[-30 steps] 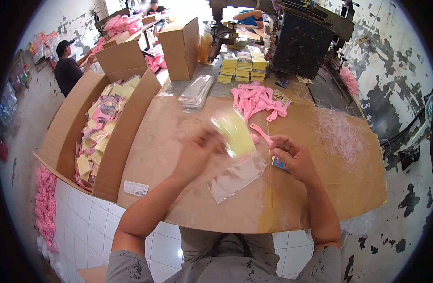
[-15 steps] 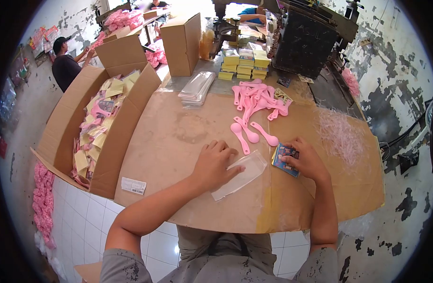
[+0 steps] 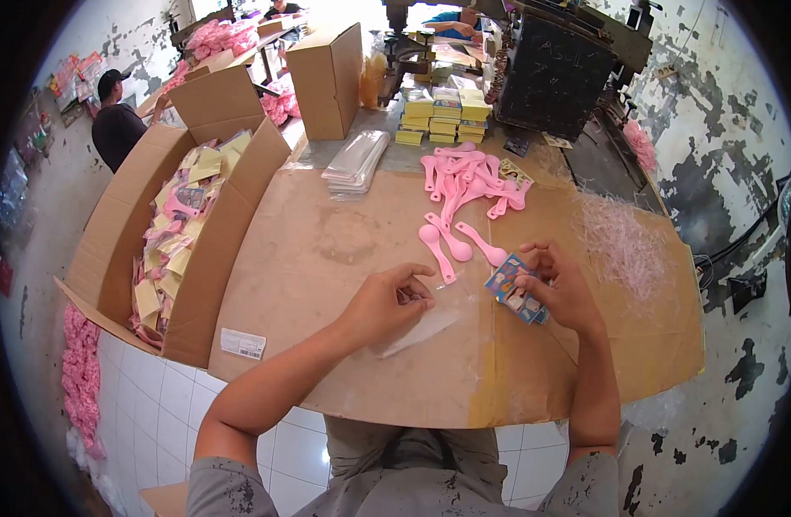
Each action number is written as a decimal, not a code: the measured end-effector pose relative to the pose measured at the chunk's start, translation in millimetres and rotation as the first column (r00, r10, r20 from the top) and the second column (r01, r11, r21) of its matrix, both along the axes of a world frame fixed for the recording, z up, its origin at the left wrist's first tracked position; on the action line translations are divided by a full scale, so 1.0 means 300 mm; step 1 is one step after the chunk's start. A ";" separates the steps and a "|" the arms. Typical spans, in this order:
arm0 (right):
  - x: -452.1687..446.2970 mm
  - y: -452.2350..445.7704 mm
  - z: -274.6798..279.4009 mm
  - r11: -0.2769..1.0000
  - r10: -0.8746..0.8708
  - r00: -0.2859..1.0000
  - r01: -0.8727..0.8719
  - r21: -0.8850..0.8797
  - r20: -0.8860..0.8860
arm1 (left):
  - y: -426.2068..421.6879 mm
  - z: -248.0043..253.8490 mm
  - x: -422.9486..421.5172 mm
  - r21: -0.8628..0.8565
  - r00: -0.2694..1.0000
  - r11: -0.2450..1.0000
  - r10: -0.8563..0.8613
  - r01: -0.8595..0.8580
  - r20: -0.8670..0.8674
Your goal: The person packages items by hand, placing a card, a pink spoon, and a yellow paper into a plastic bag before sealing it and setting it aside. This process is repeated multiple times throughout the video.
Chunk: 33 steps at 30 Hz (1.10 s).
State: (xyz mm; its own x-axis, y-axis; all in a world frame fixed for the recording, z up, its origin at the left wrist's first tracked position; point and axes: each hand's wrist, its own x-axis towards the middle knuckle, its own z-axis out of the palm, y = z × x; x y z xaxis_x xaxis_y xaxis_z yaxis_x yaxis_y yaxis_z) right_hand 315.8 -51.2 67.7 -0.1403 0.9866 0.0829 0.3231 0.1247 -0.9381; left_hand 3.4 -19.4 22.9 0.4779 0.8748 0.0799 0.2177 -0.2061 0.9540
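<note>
My left hand (image 3: 389, 302) has its fingers curled in on a clear plastic bag (image 3: 423, 333) over the cardboard-covered table; the exact grip is partly hidden. My right hand (image 3: 561, 291) pinches a small stack of printed cards (image 3: 518, 293), blue with colourful pictures, thumb on top, just right of the bag. Beyond my hands, three pink plastic spoons (image 3: 435, 250) lie apart from a heap of similar pink spoons (image 3: 468, 183).
On the left stands an open carton (image 3: 227, 233) full of packed pieces. Clear bags (image 3: 356, 164) are stacked at the back, beside piles of yellow-edged cards (image 3: 447, 112). Plastic shreds (image 3: 621, 246) lie at right. A person (image 3: 117, 125) works at far left.
My left fingers have gone from spread over the bag to curled in on it, and the bag has shifted. The cards in my right hand have risen slightly, turning their printed face up.
</note>
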 end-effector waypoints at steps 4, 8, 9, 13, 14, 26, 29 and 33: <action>-0.067 -0.003 -0.085 0.979 0.157 0.987 -0.158 0.128 0.017 | -0.016 0.013 0.005 -0.018 0.994 1.000 -0.018 0.016 -0.108; -0.150 -0.036 -0.071 0.923 0.262 0.891 -0.344 0.173 0.370 | -0.012 0.000 0.002 0.051 0.990 0.998 -0.020 0.027 -0.138; -0.153 -0.038 -0.082 0.911 0.243 0.869 -0.358 0.207 0.432 | -0.007 0.002 -0.003 0.075 0.986 0.997 -0.019 0.032 -0.165; -0.167 -0.046 -0.101 0.876 0.165 0.788 -0.393 0.279 0.593 | 0.011 -0.002 -0.018 0.228 0.989 0.970 0.109 -0.085 -0.098; -0.170 -0.050 -0.097 0.873 0.150 0.774 -0.395 0.285 0.615 | 0.013 0.017 -0.027 0.162 0.988 0.982 0.115 -0.097 -0.102; -0.142 -0.047 -0.060 0.994 0.091 0.985 -0.099 0.049 0.149 | 0.013 0.050 -0.026 -0.376 0.982 0.919 -0.055 0.120 0.181; -0.146 -0.024 -0.105 0.990 0.055 0.953 -0.012 0.142 -0.299 | 0.008 0.041 -0.022 -0.378 0.976 0.912 -0.086 0.157 0.198; -0.149 -0.020 -0.100 0.980 0.040 0.968 0.011 0.199 -0.249 | 0.006 0.014 -0.015 -0.339 0.986 0.929 -0.114 0.150 0.123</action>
